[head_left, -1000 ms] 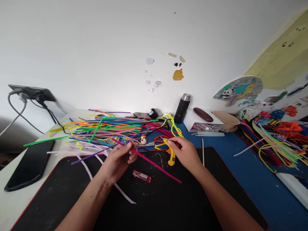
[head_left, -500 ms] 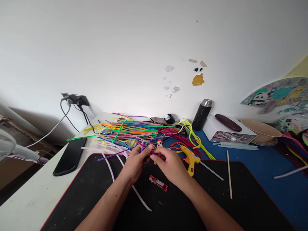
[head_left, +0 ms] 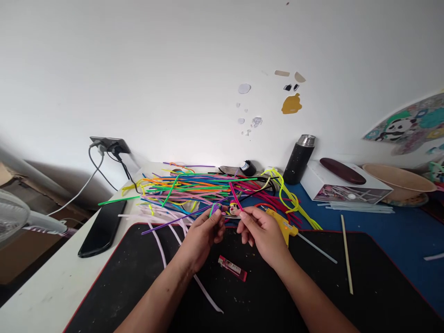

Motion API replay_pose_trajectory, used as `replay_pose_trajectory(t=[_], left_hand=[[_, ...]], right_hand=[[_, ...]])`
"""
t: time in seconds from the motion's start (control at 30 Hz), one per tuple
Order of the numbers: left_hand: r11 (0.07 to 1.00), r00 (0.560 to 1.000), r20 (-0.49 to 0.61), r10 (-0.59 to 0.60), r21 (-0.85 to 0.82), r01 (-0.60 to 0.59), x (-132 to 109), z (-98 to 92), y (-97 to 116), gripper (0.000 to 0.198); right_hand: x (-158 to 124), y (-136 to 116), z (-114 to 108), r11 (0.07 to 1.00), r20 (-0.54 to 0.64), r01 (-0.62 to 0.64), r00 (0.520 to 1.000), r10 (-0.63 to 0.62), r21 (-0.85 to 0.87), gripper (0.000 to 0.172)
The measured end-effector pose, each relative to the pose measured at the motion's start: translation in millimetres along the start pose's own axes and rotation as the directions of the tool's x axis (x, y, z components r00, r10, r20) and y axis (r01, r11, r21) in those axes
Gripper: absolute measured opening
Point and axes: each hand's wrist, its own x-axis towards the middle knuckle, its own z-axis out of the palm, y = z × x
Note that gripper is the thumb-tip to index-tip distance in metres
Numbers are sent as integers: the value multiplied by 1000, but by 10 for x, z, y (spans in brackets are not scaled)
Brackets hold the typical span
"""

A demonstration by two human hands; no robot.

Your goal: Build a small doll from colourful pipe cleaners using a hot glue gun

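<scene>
My left hand [head_left: 205,233] is closed on a small coiled bundle of purple and green pipe cleaners [head_left: 215,209]. Between the thumb and fingers of my right hand [head_left: 265,236] is a magenta pipe cleaner [head_left: 235,195], its free end pointing up and left. A small figure with a face and a yellow-and-red top [head_left: 233,208] shows behind the magenta stem, between my hands; whether anything touches it I cannot tell. Below my hands a red lighter [head_left: 233,268] lies on the black mat [head_left: 274,300]. The yellow glue gun [head_left: 287,226] is partly hidden behind my right hand.
Many coloured pipe cleaners [head_left: 187,187] are heaped at the back. A black phone [head_left: 102,229] lies left. A black flask [head_left: 300,159], a white box [head_left: 347,180] and a beige bowl [head_left: 398,178] stand right. A wooden stick [head_left: 347,254] rests on the mat.
My hands have drawn apart, the right one moving right with the magenta pipe cleaner, now angled upward. The bundle stays in my left hand. The view has shifted slightly.
</scene>
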Motion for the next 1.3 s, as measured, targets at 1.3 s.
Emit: replay_pose_trajectory(t=[1.3], left_hand=[[943,945,316,87,279,-180,-60,-11,-89,44]], right_hand=[[2,-24,16,961,15,-40,999,37,272,50]])
